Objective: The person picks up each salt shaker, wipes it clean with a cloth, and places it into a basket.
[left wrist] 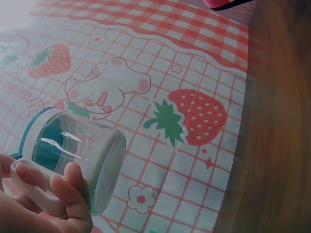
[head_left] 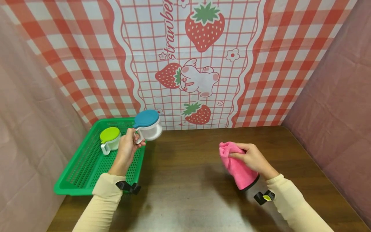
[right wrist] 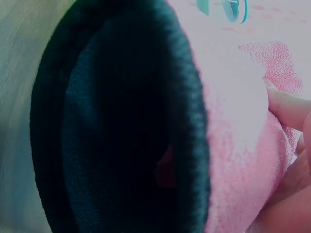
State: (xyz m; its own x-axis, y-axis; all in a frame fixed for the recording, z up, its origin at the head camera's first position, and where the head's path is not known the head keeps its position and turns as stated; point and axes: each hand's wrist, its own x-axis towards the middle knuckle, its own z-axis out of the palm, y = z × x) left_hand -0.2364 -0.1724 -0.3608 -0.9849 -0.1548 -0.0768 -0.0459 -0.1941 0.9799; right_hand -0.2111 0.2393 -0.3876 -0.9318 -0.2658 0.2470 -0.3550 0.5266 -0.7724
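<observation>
My left hand (head_left: 127, 148) grips the white handle of a clear seasoning jar (head_left: 150, 131) with a blue lid, held above the right rim of the green basket (head_left: 64, 187). In the left wrist view the jar (left wrist: 90, 145) is tilted, and fingers curl around its handle. Over the right part of the table, my right hand (head_left: 256, 159) pinches a folded pink cloth (head_left: 239, 169) with a black edge, which hangs down. Up close in the right wrist view, the cloth (right wrist: 238, 179) shows a dark inner fold. A second jar (head_left: 111, 140) with a lime-green lid sits in the basket.
The brown wooden table (head_left: 176, 187) lies between the two hands. Behind it hangs a red-and-white checked cloth (head_left: 278, 64) with strawberry prints. Pale pinkish curtains (head_left: 333, 96) close off both sides.
</observation>
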